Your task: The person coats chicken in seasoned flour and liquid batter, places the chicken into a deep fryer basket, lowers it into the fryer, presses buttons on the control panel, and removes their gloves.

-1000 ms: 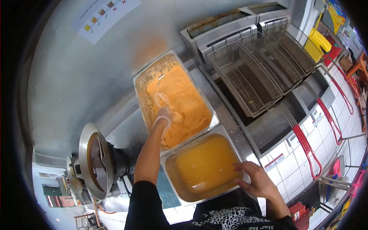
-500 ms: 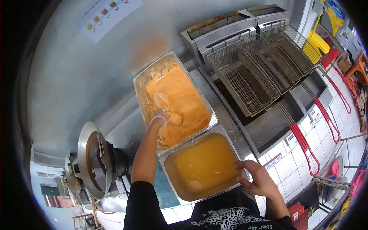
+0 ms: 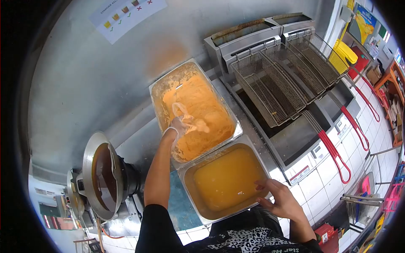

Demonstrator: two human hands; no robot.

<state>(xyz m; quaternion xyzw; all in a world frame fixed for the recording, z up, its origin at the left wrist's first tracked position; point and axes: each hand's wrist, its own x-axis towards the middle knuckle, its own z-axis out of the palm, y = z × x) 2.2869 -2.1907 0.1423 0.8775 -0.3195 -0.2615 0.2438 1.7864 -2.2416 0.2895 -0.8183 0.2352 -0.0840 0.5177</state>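
My left hand (image 3: 181, 125), in a clear glove, reaches into a steel pan (image 3: 234, 119) of orange breading flour (image 3: 209, 105). Its flour-covered fingers are closed at a pale, flour-coated piece (image 3: 201, 125); what the piece is I cannot make out. A clear loop-shaped thing (image 3: 179, 109) lies in the flour just beyond that hand. Bare and with fingers apart, my right hand (image 3: 278, 199) hovers at the right rim of a second steel pan (image 3: 184, 185), which holds yellow-orange liquid (image 3: 225, 177). A small pale bit floats there.
Fryer baskets (image 3: 270, 84) with red handles (image 3: 335, 156) rest over the fryer (image 3: 291, 145) on the right. At left stands a wide metal pan (image 3: 89, 168) of brown liquid. A steel wall with a posted sheet (image 3: 126, 19) rises behind.
My left hand's fingers have moved slightly right around the flour-coated piece. My right hand has shifted a little down and left, fingers still apart. The camera view has shifted slightly.
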